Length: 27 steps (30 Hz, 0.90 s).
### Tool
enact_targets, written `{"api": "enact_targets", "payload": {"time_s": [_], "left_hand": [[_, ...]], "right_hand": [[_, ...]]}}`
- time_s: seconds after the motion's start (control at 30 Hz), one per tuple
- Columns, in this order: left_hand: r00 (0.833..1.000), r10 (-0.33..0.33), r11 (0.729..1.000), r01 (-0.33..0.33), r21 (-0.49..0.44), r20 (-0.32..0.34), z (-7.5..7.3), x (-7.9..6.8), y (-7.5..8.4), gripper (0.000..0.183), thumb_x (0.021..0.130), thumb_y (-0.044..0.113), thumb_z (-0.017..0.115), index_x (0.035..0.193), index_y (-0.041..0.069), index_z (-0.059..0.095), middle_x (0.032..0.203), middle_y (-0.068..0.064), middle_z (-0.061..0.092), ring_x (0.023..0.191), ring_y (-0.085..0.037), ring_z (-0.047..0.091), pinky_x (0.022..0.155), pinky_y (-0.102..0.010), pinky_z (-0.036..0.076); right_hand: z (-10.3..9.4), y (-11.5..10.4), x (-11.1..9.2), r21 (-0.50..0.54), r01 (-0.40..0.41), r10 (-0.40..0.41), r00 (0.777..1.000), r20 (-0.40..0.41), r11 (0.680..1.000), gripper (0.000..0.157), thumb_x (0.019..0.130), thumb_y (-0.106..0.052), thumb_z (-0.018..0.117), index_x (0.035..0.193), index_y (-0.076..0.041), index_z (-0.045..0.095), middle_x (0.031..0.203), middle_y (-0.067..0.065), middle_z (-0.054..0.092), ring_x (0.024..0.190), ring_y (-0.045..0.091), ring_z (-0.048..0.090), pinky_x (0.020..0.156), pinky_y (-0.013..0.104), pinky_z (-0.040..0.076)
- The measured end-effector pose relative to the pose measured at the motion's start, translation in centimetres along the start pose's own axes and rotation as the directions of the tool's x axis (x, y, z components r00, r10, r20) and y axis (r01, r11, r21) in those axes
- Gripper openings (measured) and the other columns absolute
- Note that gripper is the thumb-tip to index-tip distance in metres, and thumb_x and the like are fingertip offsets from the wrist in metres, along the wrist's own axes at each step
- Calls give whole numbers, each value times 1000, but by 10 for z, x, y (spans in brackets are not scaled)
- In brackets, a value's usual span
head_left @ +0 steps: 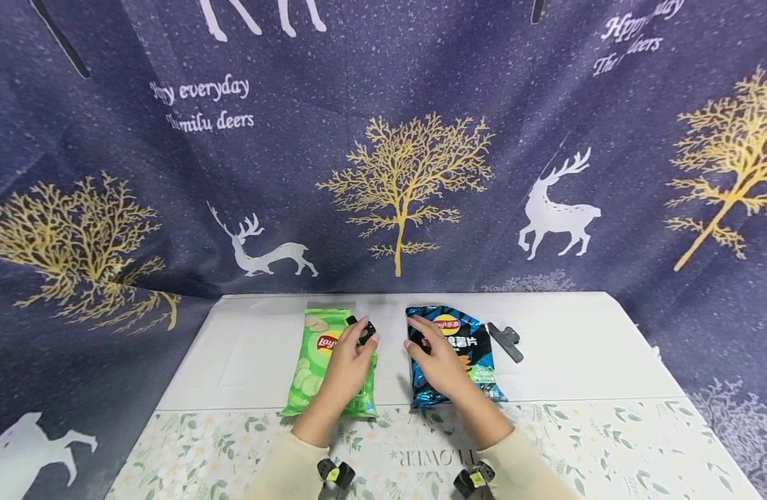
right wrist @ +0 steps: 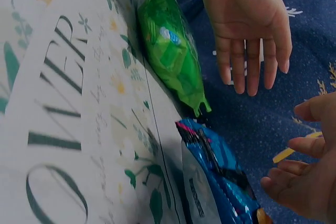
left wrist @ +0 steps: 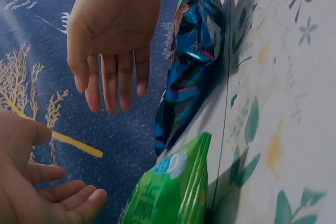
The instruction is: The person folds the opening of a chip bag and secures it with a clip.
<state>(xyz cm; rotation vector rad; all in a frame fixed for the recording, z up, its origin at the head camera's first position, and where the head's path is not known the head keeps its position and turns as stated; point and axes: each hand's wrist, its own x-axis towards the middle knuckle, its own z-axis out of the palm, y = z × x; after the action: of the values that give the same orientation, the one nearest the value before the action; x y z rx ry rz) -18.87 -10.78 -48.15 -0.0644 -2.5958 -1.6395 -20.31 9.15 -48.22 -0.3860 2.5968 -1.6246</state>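
Note:
My left hand hovers over the right side of a green Lay's chip bag, its fingers relaxed and nothing between them. A black clip lies at that bag's upper right corner, partly covered by my fingers in the head view. Over a blue and black Lay's chip bag is my right hand, fingers loosely extended and holding nothing. In the left wrist view, both palms face each other above the bags. Just right of the blue bag lies a second black clip.
The bags lie side by side on a white tabletop, with a floral-printed cloth along the near side. Behind stands a dark blue fabric backdrop printed with deer and gold trees. Dark straps with small devices circle both wrists.

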Motion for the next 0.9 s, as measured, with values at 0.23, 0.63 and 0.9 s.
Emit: {"api": "enact_targets", "payload": {"time_s": [0.23,0.63,0.9], "left_hand": [[999,-15,1000,15,12,51,5,-5,3,57,106,44,48,156,19,39,154,-13,46,125,-36,61,99,-49,54],[999,25,1000,-24,-11,45,24,-6,2,54,105,35,53,154,12,44,149,-16,49,129,-38,58,106,-49,50],[997,36,999,-34,-22,68,35,-3,1,55,105,34,53,153,10,45,151,-15,48,132,-35,56,110,-46,48]], "right_hand": [[-11,7,-1,-27,-28,28,1000,4,999,54,105,-32,56,154,-15,43,166,9,29,154,34,28,119,58,33],[-23,16,-2,-38,-34,32,998,-46,999,53,104,-37,56,152,-17,45,164,10,33,153,37,29,116,62,34],[-30,18,-2,-39,-62,59,996,-64,997,51,105,-31,55,152,-15,46,164,11,32,151,37,33,116,60,36]]}}
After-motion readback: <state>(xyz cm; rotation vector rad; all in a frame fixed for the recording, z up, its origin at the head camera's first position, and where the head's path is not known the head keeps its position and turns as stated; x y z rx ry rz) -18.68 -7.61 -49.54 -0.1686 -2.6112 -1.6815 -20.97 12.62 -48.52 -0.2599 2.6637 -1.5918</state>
